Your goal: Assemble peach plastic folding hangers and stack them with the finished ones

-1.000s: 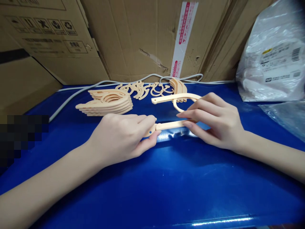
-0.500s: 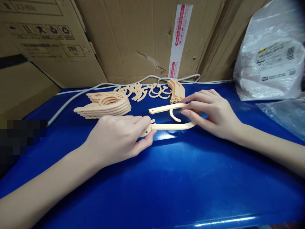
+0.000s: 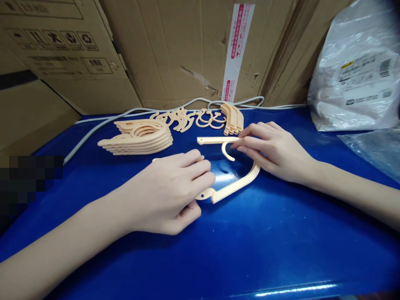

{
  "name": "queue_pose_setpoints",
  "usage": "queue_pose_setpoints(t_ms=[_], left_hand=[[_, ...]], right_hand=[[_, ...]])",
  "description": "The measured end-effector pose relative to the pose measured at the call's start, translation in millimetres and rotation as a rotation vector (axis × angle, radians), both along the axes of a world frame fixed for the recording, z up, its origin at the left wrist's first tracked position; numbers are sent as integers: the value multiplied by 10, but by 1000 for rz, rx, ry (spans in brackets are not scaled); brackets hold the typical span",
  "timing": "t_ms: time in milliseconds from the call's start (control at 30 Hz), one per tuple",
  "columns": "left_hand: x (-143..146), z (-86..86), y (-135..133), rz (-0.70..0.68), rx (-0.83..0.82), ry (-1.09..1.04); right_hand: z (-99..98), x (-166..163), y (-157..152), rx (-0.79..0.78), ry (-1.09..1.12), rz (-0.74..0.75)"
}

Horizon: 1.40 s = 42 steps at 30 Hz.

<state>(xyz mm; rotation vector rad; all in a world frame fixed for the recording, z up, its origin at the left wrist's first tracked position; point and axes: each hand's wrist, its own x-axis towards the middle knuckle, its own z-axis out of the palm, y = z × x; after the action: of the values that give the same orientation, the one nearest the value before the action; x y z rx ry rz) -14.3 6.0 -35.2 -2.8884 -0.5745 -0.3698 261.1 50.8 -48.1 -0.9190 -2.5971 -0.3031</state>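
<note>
A peach plastic folding hanger (image 3: 233, 187) lies opened on the blue table (image 3: 218, 250) between my hands. My left hand (image 3: 168, 193) pinches the free end of its near arm, fingers curled. My right hand (image 3: 275, 150) grips the hanger's middle, where the small hook (image 3: 226, 151) and the far arm (image 3: 212, 140) meet. The near arm slants from my right hand down toward my left.
A stack of folded hangers (image 3: 139, 139) lies at the back left. Loose hooks (image 3: 193, 118) and a row of arm pieces (image 3: 233, 118) sit behind. A grey cable (image 3: 103, 125) runs along cardboard boxes (image 3: 175, 50). Plastic bags (image 3: 356, 75) stand at the right.
My left hand has pulled the hanger's near arm toward me, so the two arms have swung further apart. My right hand stayed at the hanger's middle.
</note>
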Motion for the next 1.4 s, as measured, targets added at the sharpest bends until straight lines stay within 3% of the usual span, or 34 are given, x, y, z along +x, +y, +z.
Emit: queue_pose_setpoints(t_ms=[167,533,933,1167,1400], left_hand=[[-8,-14,24,-7,-44,-50],[-58,-82,127,72,84,-20],[-73,-155,146,146,-59,-56],[-52,-111,147,150,8,-58],[-57,-84,143,189,190,47]], right_hand=[[-27,-29,-8,-2,9,-17],[-72,-34,3,12,23,-46],[-103,-17,20,30,69,-74],[-103,-25,13,23,84,-93],[-125,-14,31,28,106,-93]])
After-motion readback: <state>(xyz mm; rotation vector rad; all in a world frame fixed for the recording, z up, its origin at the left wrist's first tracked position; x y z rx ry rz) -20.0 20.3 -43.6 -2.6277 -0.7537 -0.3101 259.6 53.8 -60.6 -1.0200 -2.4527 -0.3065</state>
